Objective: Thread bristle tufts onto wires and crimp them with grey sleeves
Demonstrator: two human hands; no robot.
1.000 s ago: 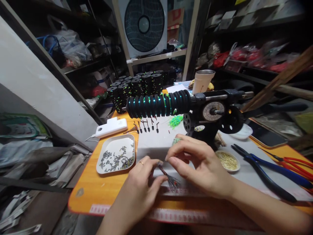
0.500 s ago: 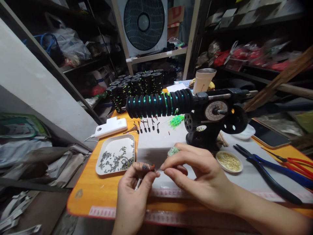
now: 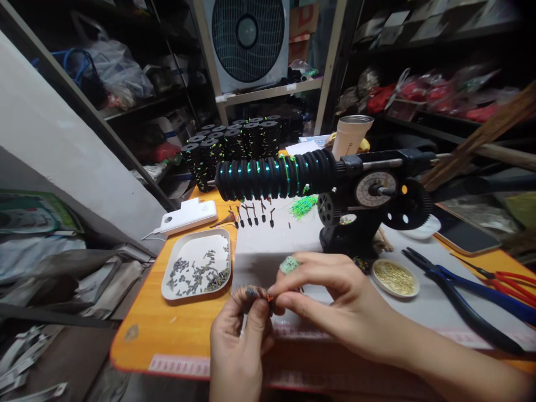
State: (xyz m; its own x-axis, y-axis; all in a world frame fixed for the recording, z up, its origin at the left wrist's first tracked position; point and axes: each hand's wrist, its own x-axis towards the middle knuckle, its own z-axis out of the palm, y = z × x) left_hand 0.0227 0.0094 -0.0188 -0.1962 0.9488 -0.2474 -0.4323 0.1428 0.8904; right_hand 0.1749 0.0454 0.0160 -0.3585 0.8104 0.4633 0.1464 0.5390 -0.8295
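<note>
In the head view, my left hand (image 3: 240, 346) is closed, thumb against forefinger, on a small dark piece with an orange-red end (image 3: 269, 297). Fine dark strands spread from it over the forefinger. My right hand (image 3: 341, 298) comes in from the right with thumb and forefinger pinched at the orange-red end. What lies between those right fingertips is too small to make out. A pale green, rough-looking lump (image 3: 288, 264) sits at the right fingers, above the pinch. Both hands are in front of a black winding device (image 3: 372, 192) carrying a ribbed black roll (image 3: 272, 177).
At left stands a white tray (image 3: 171, 290) of small dark bits, with a white power strip (image 3: 188, 218) behind. A dish of gold bits (image 3: 396, 279), pliers (image 3: 456, 296) and red-handled scissors (image 3: 508, 285) lie at right. Black spools (image 3: 232, 139) crowd the back. Green strands (image 3: 304, 206) lie mid-table.
My right fingertips have come up against the orange-red end held in my left hand, closing the small gap. My left hand has shifted slightly right. The view has moved a little.
</note>
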